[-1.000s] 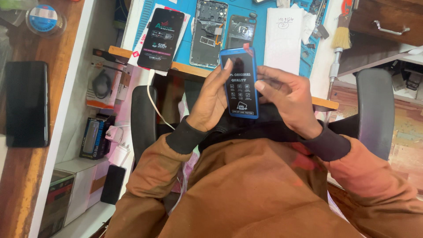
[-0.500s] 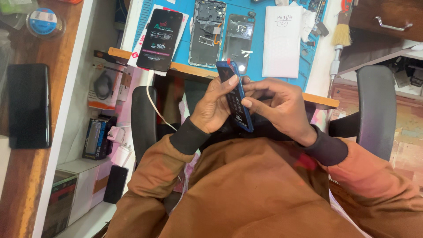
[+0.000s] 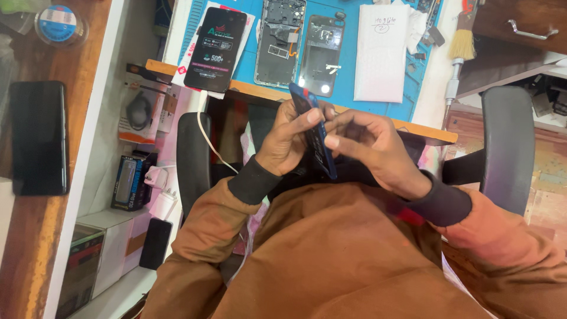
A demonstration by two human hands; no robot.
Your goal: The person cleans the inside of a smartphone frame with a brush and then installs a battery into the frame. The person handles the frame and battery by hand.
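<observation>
**Two hands clamp a blue phone-sized panel edge-on above the lap**

Two hands meet in the head view, just below the near edge of the counter (image 3: 413,127). The left hand (image 3: 289,142) wraps its fingers around a thin blue panel (image 3: 316,139), phone-sized, with a red patch near its upper end; the thumb lies along the near face. The panel is turned edge-on toward the camera and tilts from upper left to lower right, so its faces barely show. The right hand (image 3: 372,147) closes on the same panel from the other side, its fingertips (image 3: 332,142) pressing the panel's edge at mid-length. Both hands are thus shut on the panel, which hangs in the air over the person's lap, clear of the counter.

On the counter lies a blue work mat (image 3: 354,53). From left to right it carries a black phone with a lit screen (image 3: 214,50) resting on a white and red sheet, an opened phone frame (image 3: 279,41) with its insides showing, a dark glossy back cover (image 3: 319,56), and a white packet (image 3: 381,53). A small brush with pale bristles (image 3: 462,35) lies at the mat's right edge.

To the left, a wooden shelf (image 3: 59,224) holds a dark phone (image 3: 38,139) lying flat and a round clear tub with a blue lid (image 3: 59,23). Below it, a white shelf holds small boxes and a white charger plug (image 3: 159,204), whose white cable (image 3: 207,136) runs up toward the counter. Black chair armrests (image 3: 508,147) flank the brown sleeves.
</observation>
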